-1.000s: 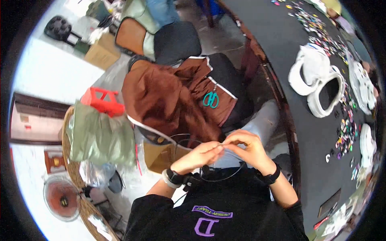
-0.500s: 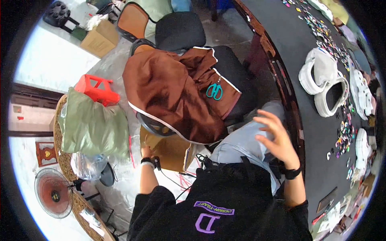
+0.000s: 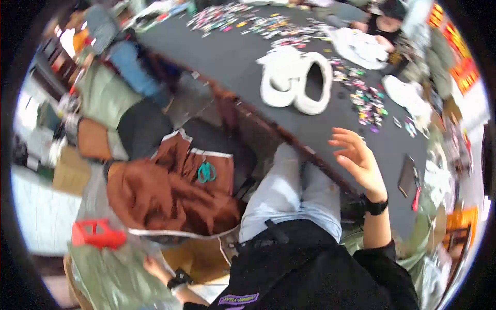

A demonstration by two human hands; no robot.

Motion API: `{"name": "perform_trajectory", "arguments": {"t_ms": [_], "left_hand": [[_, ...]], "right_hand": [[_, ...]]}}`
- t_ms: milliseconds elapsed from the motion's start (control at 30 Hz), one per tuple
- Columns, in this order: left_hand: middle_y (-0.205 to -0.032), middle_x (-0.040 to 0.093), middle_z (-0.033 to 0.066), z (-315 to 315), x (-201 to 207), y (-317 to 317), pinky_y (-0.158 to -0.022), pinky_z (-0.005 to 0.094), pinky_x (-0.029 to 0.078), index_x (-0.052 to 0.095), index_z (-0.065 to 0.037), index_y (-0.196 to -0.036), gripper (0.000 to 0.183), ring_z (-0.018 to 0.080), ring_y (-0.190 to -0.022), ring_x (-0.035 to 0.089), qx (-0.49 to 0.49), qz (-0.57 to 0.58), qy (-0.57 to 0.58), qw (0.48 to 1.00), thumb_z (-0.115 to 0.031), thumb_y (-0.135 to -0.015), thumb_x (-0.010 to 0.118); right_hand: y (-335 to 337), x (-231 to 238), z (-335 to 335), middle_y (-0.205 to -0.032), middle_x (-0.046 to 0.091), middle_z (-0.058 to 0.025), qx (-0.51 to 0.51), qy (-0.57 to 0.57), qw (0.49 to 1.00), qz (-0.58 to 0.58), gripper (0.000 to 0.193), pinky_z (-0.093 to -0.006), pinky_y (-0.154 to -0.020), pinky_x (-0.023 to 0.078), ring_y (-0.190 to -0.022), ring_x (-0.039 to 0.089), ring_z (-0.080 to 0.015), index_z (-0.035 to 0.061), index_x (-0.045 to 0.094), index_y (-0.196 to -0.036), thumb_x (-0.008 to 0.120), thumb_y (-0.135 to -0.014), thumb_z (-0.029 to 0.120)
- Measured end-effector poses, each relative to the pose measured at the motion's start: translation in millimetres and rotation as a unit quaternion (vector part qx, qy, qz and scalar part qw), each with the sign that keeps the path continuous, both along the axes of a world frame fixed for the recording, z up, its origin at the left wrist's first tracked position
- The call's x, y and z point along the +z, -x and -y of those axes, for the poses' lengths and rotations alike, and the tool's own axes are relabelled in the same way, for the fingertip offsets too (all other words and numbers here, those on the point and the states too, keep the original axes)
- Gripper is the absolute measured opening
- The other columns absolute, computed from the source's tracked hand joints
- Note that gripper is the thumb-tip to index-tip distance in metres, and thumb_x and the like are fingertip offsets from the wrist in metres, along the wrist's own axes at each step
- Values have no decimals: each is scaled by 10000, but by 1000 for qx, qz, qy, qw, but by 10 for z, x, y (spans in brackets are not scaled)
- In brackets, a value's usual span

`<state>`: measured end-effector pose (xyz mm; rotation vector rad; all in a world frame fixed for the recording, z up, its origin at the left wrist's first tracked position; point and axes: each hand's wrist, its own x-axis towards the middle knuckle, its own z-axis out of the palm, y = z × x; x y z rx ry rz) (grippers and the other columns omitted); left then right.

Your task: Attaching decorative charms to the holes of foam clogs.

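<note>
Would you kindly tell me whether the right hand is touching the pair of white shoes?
No, the right hand is raised open, with a visible gap between it and the white shoes on the dark table.

Counts, placed off the dark table (image 3: pixel 206 58), 1 of that. On it: 2 white clogs (image 3: pixel 275 94) mid-top, 1 dark flat slab (image 3: pixel 407 176) toward its right end, small coloured pieces (image 3: pixel 369 106) too many to count. You've 2 hands: your right hand (image 3: pixel 356 156) overlapping its near edge in view, your left hand (image 3: pixel 153 267) off to its left. Wristbands (image 3: pixel 375 205): 2, one per wrist. Left of it: 1 brown cloth (image 3: pixel 160 196), 1 teal-handled scissors (image 3: pixel 206 173), 1 red plastic item (image 3: pixel 103 240), 2 cardboard boxes (image 3: pixel 199 258).
</note>
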<state>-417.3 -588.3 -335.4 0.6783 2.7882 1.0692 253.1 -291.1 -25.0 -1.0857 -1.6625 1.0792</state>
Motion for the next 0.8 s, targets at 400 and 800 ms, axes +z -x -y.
{"name": "perform_trajectory", "arguments": {"t_ms": [400,800], "left_hand": [[-1230,591,114,-2916,3374,-3077,-949,328,470,614,3,-1154,321,209,-1101,572,-500,-60,-384,774,-64,-846,674],[-1054,633,308,-5219,3076,-5041,-906,480,488,579,151,-1095,618,412,-1055,610,-613,-257,-84,742,-405,-851,694]], "right_hand": [[-414,-139,-186,-1403,471,-124,-132,-98,974,154,486,-388,-1000,450,-1259,507,-260,93,532,-1341,686,-888,173],[-562,81,-1002,-1398,440,-191,-89,-178,966,165,612,-407,-1076,404,-1297,470,-326,35,456,-1389,728,-858,170]]}}
